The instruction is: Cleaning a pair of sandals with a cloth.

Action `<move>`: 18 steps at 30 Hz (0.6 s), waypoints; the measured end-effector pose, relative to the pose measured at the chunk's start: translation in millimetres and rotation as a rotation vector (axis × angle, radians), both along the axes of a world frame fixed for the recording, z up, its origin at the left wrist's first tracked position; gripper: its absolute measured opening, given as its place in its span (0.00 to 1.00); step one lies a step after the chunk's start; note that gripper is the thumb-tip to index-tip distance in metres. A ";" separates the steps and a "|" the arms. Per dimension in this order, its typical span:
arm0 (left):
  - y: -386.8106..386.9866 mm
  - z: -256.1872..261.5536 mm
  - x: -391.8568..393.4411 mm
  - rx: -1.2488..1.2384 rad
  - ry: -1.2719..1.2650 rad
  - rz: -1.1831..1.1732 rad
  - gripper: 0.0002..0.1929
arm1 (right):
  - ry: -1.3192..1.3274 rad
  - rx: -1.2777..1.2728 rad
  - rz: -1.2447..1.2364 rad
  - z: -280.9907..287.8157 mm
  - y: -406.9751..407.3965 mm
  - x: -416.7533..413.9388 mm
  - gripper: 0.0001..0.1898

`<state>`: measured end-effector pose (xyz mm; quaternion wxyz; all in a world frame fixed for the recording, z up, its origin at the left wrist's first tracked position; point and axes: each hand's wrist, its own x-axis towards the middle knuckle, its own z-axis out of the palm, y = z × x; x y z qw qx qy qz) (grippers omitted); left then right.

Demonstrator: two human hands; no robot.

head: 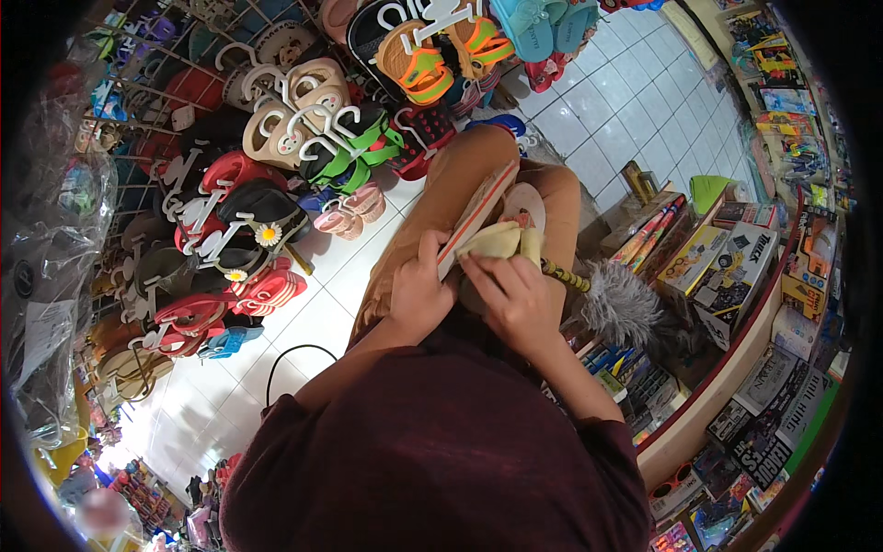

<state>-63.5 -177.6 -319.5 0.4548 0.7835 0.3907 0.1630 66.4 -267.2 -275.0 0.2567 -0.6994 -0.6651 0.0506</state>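
Observation:
My left hand (422, 293) grips the near end of a long flat piece (479, 217), seen edge-on. Its pale edge carries a red stripe, and it looks like the sole of a flip-flop. In my right hand (517, 297) is a pale yellow cloth (493, 241), bunched between the fingers and against or close beside the sole. Just beyond the cloth, a rounded whitish piece with a red print (526, 203) shows between my legs; whether it joins the sole I cannot tell. Both hands are over my lap, above brown trousers (407, 234).
Children's sandals on white hangers (296, 124) crowd a wire grid (138, 41) at the left. To my right lie a grey fluffy duster (621, 303), boxed toys (724, 269) and a curved shelf edge (724, 386). Clear plastic wrapping (62, 276) hangs far left. White tiles (331, 276) cover the floor.

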 end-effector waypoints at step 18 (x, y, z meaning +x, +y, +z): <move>-11.6 -45.4 -32.0 -0.044 -0.078 -0.012 0.29 | -0.095 0.045 -0.139 -22.7 43.4 57.3 0.25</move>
